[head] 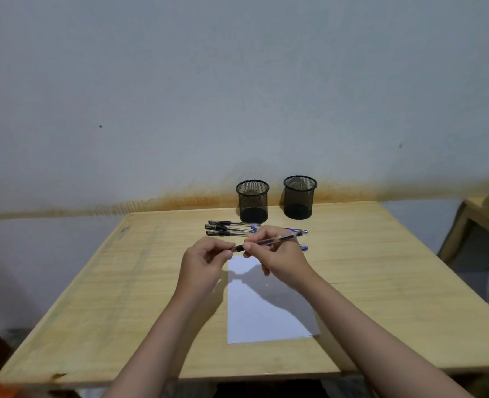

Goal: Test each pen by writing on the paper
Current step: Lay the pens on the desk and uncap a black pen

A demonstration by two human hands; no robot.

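My right hand (277,254) pinches a clear-barrelled pen (269,241) and holds it level above the white paper (266,311). My left hand (206,259) pinches the pen's dark left end. Three black-capped pens (228,228) lie side by side on the table behind my hands. Blue pens (297,231) lie to their right, partly hidden by my right hand. The sheet lies flat on the wooden table (122,297), with my hands' shadow on it.
Two black mesh pen cups (252,201) (299,196) stand at the table's back edge against the wall. A second wooden surface (478,216) with a white object and a hanging cord sits at the right.
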